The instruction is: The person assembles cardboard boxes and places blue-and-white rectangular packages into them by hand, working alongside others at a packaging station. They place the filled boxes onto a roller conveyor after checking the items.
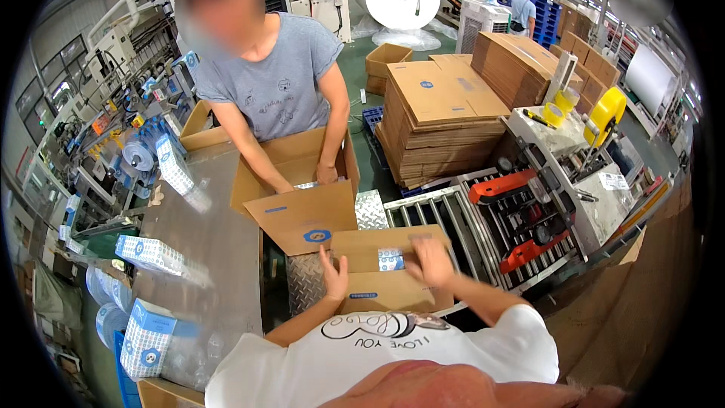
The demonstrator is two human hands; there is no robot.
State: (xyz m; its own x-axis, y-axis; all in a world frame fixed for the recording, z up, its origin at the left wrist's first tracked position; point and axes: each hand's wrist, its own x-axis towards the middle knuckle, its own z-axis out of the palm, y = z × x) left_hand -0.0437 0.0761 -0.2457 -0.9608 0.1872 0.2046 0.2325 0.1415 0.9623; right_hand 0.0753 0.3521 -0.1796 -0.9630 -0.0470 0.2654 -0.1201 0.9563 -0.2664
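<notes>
the left hand (333, 273) is laid flat against the left flap of the near box (381, 276), fingers apart and spread, nothing gripped. the right hand (430, 261) lies over the box's top beside a small blue-patterned pack (390, 259) that sits in the box's mouth; its fingers look loosely curled and blurred, so i cannot tell whether they pinch the pack or only press it. the box itself stands at the near end of the roller conveyor (434, 219), right in front of the person's chest, partly on a checker-plate step (306, 283).

risks, as i judge them — the left palm only props the flap, so a shove from the right hand could swing the flap out or skid the whole box along the rollers, which give it little hold. the pack sits high in the opening; pushed at an angle it may jam against the flap edge and crumple rather than drop in. the far box (298, 181), where a co-worker has both hands inside, hangs a flap down almost touching the near box — if either box shifts, the flaps could catch. the taping machine (529, 211) with orange guards is close on the right; a box rolling that way with flaps open could snag there.
</notes>
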